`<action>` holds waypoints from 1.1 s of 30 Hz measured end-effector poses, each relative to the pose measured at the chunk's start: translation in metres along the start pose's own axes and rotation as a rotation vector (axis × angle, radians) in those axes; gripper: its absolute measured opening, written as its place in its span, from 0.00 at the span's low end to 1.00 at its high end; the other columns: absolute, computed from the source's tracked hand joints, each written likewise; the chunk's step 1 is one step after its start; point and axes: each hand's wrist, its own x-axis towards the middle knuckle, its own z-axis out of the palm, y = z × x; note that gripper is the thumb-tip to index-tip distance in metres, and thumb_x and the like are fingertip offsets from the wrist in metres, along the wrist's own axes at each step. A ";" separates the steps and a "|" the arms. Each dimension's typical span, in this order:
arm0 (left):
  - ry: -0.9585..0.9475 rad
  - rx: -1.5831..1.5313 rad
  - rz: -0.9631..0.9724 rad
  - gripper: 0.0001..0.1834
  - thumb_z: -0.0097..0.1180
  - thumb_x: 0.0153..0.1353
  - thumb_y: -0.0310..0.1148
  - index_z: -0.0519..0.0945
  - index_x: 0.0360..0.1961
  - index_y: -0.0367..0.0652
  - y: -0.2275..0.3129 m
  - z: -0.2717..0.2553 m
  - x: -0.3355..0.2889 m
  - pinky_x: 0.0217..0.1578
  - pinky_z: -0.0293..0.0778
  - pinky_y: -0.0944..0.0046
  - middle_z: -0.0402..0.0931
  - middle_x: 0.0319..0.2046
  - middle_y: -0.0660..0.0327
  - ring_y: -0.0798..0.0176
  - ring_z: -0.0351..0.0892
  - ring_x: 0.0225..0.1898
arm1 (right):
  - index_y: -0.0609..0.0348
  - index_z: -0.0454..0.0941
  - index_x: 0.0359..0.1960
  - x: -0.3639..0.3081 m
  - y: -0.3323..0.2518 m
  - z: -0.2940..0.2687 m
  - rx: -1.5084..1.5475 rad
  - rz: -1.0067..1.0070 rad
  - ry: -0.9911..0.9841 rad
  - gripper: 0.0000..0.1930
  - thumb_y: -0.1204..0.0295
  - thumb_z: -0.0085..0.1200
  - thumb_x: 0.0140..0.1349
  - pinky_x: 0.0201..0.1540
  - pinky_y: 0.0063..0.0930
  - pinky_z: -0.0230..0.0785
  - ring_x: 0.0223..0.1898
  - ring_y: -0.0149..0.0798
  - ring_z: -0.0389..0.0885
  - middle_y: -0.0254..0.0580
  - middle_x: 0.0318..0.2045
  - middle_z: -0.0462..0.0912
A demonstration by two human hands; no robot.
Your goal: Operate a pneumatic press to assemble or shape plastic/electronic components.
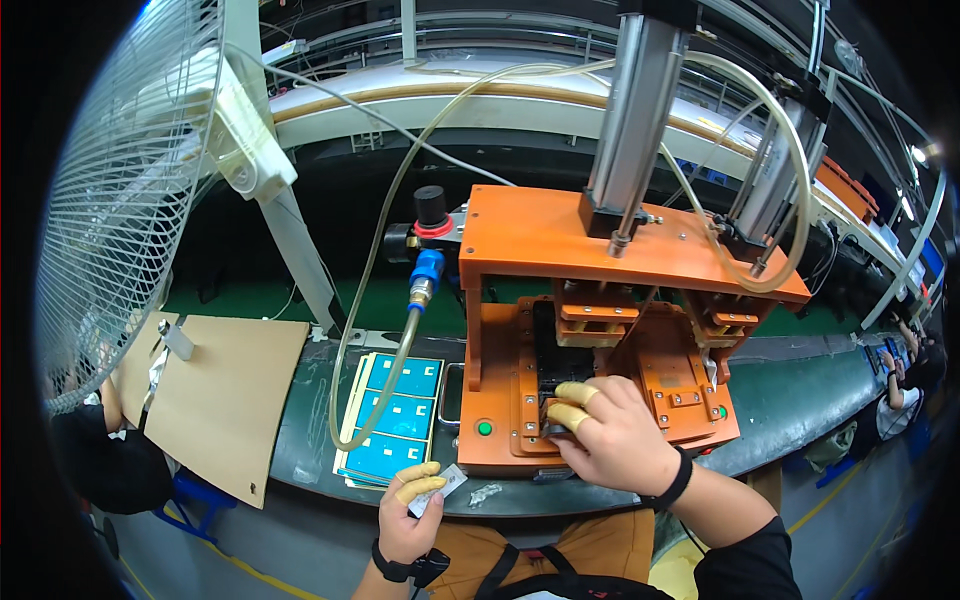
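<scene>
My left hand, with yellow finger cots on some fingers, is closed on a small pale rectangular piece in front of the bench edge. My right hand, also in yellow finger cots, reaches into the left station of an orange two-station press. Its fingers pinch the near end of a dark flat piece in the fixture; the fingertips partly cover that end. Above it hangs the raised orange press head. A green button sits at the left of the press base.
Blue-faced cards lie stacked left of the press. A clear air hose loops over them. A crumpled bit of clear film lies at the bench edge. Brown board and a large fan stand left. Other people work at both sides.
</scene>
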 end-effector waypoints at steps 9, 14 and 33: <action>0.039 -0.113 -0.015 0.11 0.60 0.61 0.18 0.85 0.44 0.36 -0.006 0.000 0.002 0.52 0.78 0.61 0.83 0.50 0.49 0.54 0.84 0.49 | 0.65 0.79 0.55 0.004 0.006 -0.003 0.064 0.146 -0.149 0.29 0.59 0.70 0.56 0.63 0.48 0.71 0.56 0.58 0.80 0.56 0.52 0.82; 0.021 0.104 0.043 0.13 0.64 0.56 0.21 0.85 0.44 0.38 -0.011 -0.009 0.006 0.56 0.74 0.53 0.82 0.51 0.50 0.47 0.81 0.53 | 0.61 0.81 0.55 0.005 -0.015 -0.013 -0.082 0.087 -0.076 0.29 0.59 0.71 0.54 0.62 0.50 0.72 0.54 0.59 0.80 0.53 0.55 0.80; -0.028 0.645 -0.036 0.26 0.75 0.51 0.38 0.83 0.53 0.48 -0.038 -0.016 -0.002 0.69 0.56 0.40 0.76 0.60 0.57 0.45 0.70 0.67 | 0.62 0.79 0.58 -0.031 -0.109 0.119 0.984 0.561 -0.305 0.20 0.67 0.64 0.67 0.22 0.27 0.67 0.15 0.30 0.72 0.42 0.30 0.84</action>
